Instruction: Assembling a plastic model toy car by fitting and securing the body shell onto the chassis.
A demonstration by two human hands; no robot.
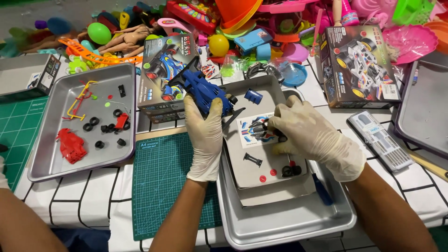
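**A:** Where do we find our hands in this view?

**B:** Near the middle of the frame. Our left hand (204,135), in a pale latex glove, is closed around a dark blue plastic toy car body (201,88) and holds it up just above centre. The car's long axis runs on a slant, its tail toward the upper left and its nose toward the lower right.

**A:** And the other hand?

**B:** Our right hand (310,135), gloved the same way, sits right of centre. Its fingers are pinched shut on a small dark part (273,130); we cannot tell what kind of part. It hovers over a printed sticker sheet (247,129) lying in a stacked silver metal tray (280,219).

**A:** How do the two lie to each other?

**B:** The car is up and to the left of the small part, near it but apart. The nose points down toward the right hand's fingertips.

**A:** Anything else close by?

**B:** A green cutting mat (161,186) on the counter lower left, and a second silver tray (56,154) at left holding black wheels and red pieces.
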